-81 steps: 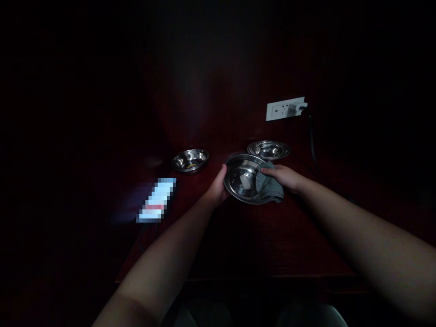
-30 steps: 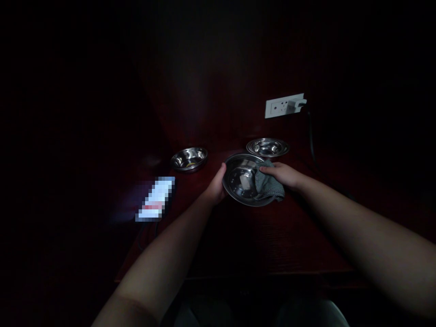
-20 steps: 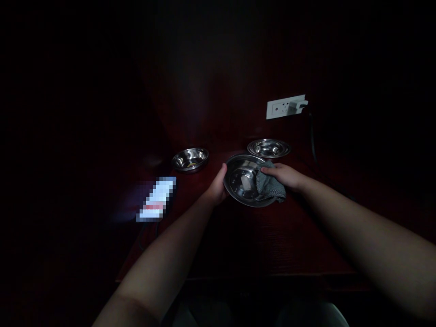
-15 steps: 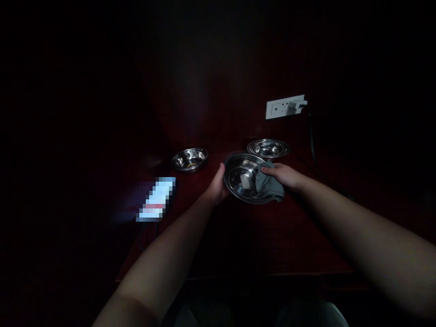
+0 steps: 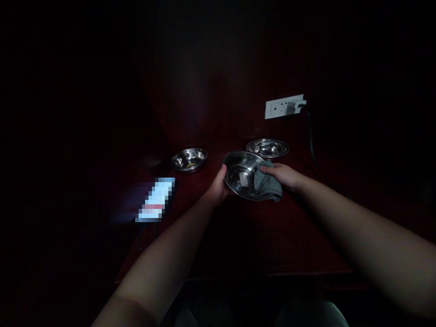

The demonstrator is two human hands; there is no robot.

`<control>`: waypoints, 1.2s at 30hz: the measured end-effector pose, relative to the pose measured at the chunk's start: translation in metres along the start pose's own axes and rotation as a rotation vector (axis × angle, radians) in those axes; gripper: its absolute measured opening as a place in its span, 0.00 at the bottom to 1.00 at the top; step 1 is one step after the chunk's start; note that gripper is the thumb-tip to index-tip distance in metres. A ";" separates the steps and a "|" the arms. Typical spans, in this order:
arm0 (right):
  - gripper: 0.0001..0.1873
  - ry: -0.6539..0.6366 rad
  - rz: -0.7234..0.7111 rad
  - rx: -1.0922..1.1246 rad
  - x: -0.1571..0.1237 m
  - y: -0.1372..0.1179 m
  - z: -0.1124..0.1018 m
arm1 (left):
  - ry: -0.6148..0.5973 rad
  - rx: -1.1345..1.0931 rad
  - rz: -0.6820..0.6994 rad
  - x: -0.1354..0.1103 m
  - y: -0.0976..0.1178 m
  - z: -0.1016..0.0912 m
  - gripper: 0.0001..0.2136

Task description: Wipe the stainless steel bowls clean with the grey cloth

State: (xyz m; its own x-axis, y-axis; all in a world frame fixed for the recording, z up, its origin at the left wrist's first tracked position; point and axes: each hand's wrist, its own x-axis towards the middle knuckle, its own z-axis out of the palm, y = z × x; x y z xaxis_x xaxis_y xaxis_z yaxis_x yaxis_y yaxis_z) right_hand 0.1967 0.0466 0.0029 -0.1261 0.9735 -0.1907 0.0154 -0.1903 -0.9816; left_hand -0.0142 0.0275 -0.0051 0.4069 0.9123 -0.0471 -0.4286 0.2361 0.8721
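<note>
A shiny steel bowl point(image 5: 240, 175) is held tilted above the dark red table, its inside turned toward me. My left hand point(image 5: 218, 187) grips its left rim, thumb at the edge and the other fingers hidden underneath. At the right rim, my right hand point(image 5: 281, 175) is closed on a grey-green cloth point(image 5: 267, 181), pressing it against the bowl; the cloth drapes over the rim. Behind the held bowl are wide-rimmed steel bowls point(image 5: 268, 148), apparently nested. Off to the left stands another steel bowl point(image 5: 189, 160) with a small yellow patch inside.
A lit phone point(image 5: 156, 200), its screen pixelated, lies at the left of the table point(image 5: 259, 245), cables below it. On the back wall is a white socket plate point(image 5: 276, 109) with a charger point(image 5: 297, 106); its black cord point(image 5: 311, 136) runs down at the right.
The held bowl has tipped slightly, its lower edge a little higher. The cloth and both hands have shifted only slightly; everything else stays in place.
</note>
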 end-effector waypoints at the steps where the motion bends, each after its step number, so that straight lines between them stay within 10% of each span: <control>1: 0.05 -0.006 0.002 0.001 0.000 0.000 -0.001 | 0.006 0.009 -0.011 0.000 0.001 0.000 0.26; 36: 0.05 -0.008 -0.014 -0.037 0.001 0.001 -0.002 | -0.069 -0.031 -0.004 0.006 -0.002 -0.006 0.28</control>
State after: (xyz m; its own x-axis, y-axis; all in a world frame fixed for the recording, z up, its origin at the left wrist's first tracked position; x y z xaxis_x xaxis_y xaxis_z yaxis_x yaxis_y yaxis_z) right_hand 0.1989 0.0474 0.0021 -0.1347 0.9749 -0.1772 0.0498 -0.1719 -0.9838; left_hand -0.0156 0.0344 -0.0101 0.4630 0.8862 -0.0161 -0.4511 0.2513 0.8564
